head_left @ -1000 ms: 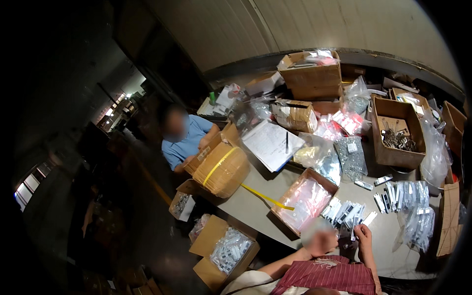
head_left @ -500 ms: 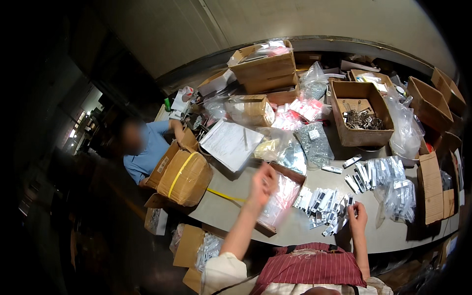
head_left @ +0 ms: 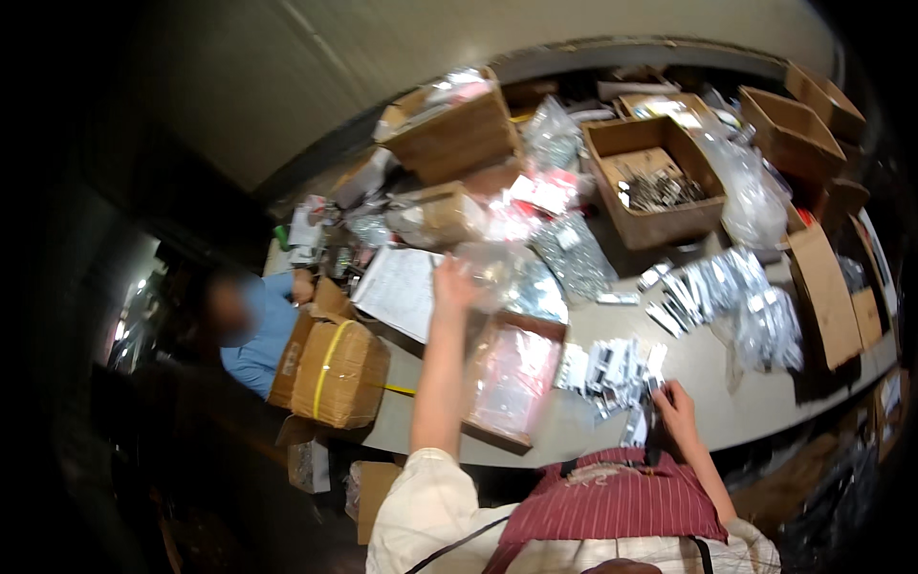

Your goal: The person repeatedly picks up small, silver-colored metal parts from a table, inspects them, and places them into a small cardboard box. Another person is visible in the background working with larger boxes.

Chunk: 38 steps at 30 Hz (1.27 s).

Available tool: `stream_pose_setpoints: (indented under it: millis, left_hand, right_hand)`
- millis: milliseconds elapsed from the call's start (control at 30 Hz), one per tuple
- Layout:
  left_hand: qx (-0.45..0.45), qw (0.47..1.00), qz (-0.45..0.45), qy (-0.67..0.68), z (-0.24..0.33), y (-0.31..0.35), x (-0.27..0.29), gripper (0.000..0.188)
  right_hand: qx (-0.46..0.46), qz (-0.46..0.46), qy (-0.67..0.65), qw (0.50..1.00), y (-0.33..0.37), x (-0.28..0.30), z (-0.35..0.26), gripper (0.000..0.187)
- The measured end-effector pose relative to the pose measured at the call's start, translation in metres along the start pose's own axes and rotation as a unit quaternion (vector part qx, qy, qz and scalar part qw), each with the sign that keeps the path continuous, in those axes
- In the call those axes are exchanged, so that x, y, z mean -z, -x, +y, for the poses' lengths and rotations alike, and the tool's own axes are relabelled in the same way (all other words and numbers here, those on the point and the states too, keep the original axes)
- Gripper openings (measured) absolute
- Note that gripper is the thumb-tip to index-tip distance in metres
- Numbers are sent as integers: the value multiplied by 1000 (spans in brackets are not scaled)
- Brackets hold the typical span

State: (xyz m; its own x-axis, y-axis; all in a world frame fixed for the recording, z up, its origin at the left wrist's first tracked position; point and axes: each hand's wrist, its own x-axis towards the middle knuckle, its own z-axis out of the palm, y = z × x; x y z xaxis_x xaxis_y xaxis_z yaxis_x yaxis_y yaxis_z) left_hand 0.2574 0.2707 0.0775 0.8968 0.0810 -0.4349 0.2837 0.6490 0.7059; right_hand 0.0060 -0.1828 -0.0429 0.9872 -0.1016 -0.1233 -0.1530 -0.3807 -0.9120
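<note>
My left hand point(head_left: 457, 284) is stretched far out over the table, at the near edge of a clear plastic bag point(head_left: 492, 273) beside the papers. Its fingers are smeared by motion, so whether they grip the bag cannot be told. Closer to me, my right hand point(head_left: 677, 409) is closed on a slim white-and-silver part point(head_left: 655, 385) at the right side of a loose pile of similar parts point(head_left: 607, 368). Between my arms lies a shallow cardboard box point(head_left: 521, 442) holding clear and pinkish plastic bags point(head_left: 516, 373).
Bagged slim parts point(head_left: 765, 320) lie to the right. Behind them stands a deep cardboard box point(head_left: 655, 225) of small metal pieces. Written sheets point(head_left: 397, 292) lie at left, near a taped carton point(head_left: 339, 373). A person in a blue shirt point(head_left: 258, 330) is beside that carton.
My left hand has moved from above the shallow box, forward and to the left, to the clear bag by the papers. My right hand stays by the pile. The whole view has shifted.
</note>
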Motion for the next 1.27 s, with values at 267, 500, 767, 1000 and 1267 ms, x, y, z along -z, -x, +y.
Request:
stream_pose_setpoints:
  millis: [267, 500, 767, 1000, 1267]
  left_hand:
    - [-236, 947, 15, -215, -1, 118, -36, 24]
    - [-339, 899, -7, -277, -83, 171, -58, 17]
    - [-277, 892, -86, -348, -177, 201, -48, 17]
    - [-146, 958, -41, -244, -210, 212, -35, 19]
    - [-280, 836, -96, -462, -232, 192, -79, 28]
  right_hand:
    - [277, 15, 128, 952, -28, 12, -45, 22]
    - [361, 18, 245, 899, -166, -21, -80, 29]
    - [246, -88, 247, 933, -217, -56, -46, 31]
    - [-38, -287, -267, 919, -121, -12, -75, 29]
    - [27, -186, -117, 975, -55, -12, -61, 29]
